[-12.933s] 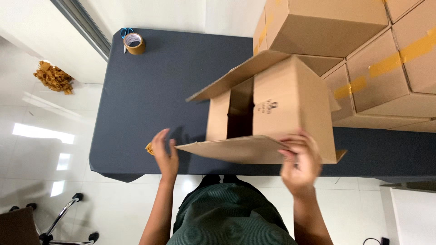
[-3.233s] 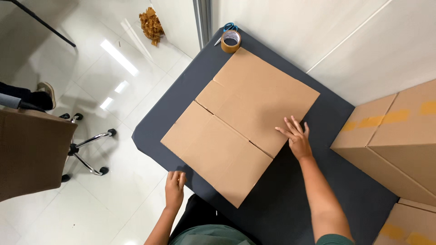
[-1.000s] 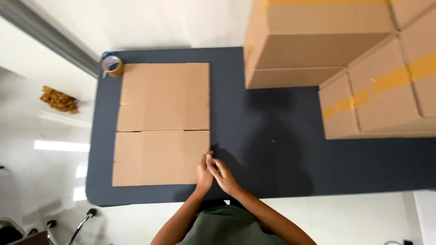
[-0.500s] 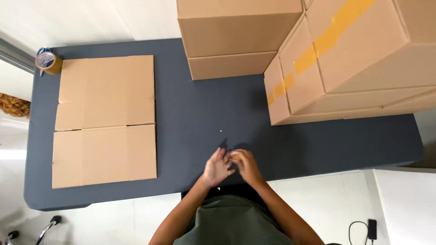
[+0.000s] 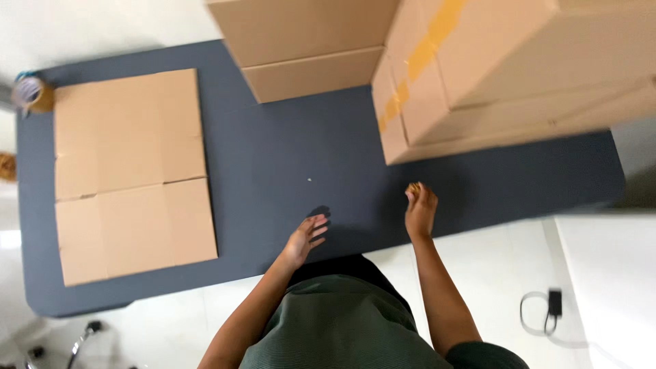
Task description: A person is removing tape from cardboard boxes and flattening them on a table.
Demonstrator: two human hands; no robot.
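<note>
**Two hands over a dark surface beside stacked cartons**

The person leans over a dark blue-grey rectangular surface (image 5: 273, 157), both bare forearms reaching out from a green ribbed top. The left hand (image 5: 305, 237) hovers near the front edge of the surface with its fingers spread and loose; its grip is released and it holds nothing, a small shadow lying just beyond the fingertips. The right hand (image 5: 419, 208) is a little farther out and well apart from the left, its fingers drawn together around a small yellowish-brown scrap (image 5: 413, 186) pinched at the fingertips; what the scrap is made of is too small to tell. This hand sits near the lower corner of a large brown cardboard box sealed with yellowish tape (image 5: 492, 75), which fills the far right of the surface. Just beside that box, to its left, stands a second plain brown cardboard box (image 5: 307, 48), its top cut off by the frame.

On the left part of the surface lies a flattened brown cardboard sheet with fold creases (image 5: 130, 174), flat and well apart from both hands. At the far left corner rests a roll of brown packing tape (image 5: 31, 94). On the pale tiled floor to the right lies a black plug with a coiled cord (image 5: 547, 311).
</note>
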